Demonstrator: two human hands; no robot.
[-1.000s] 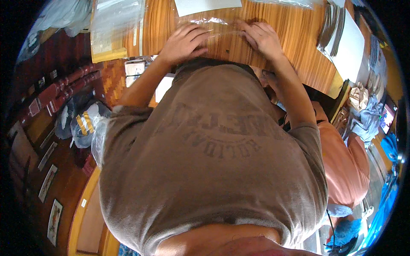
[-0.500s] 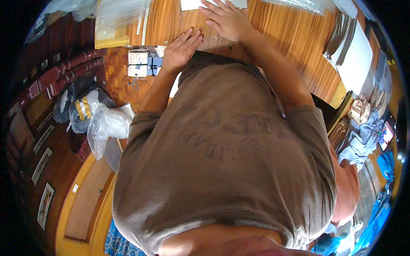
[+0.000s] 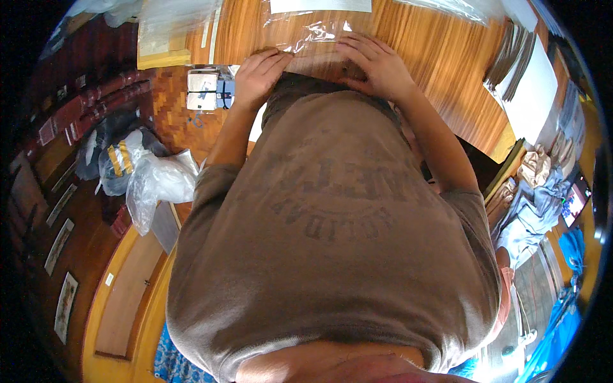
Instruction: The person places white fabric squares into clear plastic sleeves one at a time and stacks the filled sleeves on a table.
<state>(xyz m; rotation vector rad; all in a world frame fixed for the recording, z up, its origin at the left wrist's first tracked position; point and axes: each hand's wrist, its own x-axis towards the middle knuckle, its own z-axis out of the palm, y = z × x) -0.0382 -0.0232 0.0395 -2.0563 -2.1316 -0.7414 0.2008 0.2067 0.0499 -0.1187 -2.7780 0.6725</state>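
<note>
A clear plastic bag (image 3: 316,32) lies crinkled and shiny on the wooden table, between my hands and a white sheet (image 3: 319,5) at the top edge of the view. My left hand (image 3: 260,78) is at the table's front edge. Its fingers are pressed together on the near left corner of the plastic, with the thumb hidden. On the right side of the plastic, my right hand (image 3: 377,67) rests with its fingers stretched over it. Its thumb stands apart, lower down by the table edge.
A stack of dark-edged sheets (image 3: 514,57) and large white paper (image 3: 533,96) lie on the table's right. Plastic packaging (image 3: 175,29) covers its left end. Tied bundles (image 3: 204,89) and plastic bags (image 3: 159,182) lie at lower left; crumpled cloth (image 3: 533,201) lies at right.
My right hand has drawn back toward me from the white sheet to the near part of the plastic. The left hand has shifted slightly left. Bright creases now show in the plastic.
</note>
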